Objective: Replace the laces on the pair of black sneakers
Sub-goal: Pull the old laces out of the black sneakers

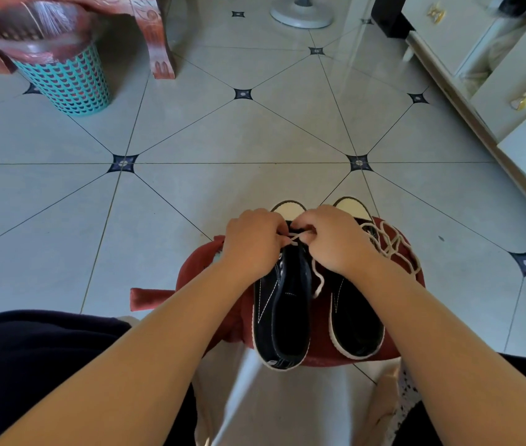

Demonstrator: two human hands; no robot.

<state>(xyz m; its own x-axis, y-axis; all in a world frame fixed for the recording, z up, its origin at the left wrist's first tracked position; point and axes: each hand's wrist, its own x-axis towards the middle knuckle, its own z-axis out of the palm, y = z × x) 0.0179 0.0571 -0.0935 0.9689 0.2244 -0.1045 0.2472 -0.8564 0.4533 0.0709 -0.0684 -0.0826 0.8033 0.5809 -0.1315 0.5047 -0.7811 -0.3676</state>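
Head view: left grip point(252, 243) and right grip point(332, 239), fingers curled, pinch white lace point(297, 238) at toe-end eyelets of left sneaker point(282, 317) on red-covered stool point(197, 275). Sneaker's long axis runs away from person; grips flank it, equally near.

Left hand point(252, 243): your fingers curl, pinching the lace point(319, 281).
Right hand point(332, 239): curled too, pinching it, fingertips facing your left's.
Forearms: bare, both stretched forward, converging.

**Two sneakers on a stool**

The left sneaker point(282, 317) and the right sneaker point(356, 326) stand side by side on the stool point(205, 278). A loose lace point(395, 244) lies on the stool, just right of them. Far behind, a basket point(68, 82) stands on the floor point(223, 140) at the left, and a cabinet point(512, 91) at the right.
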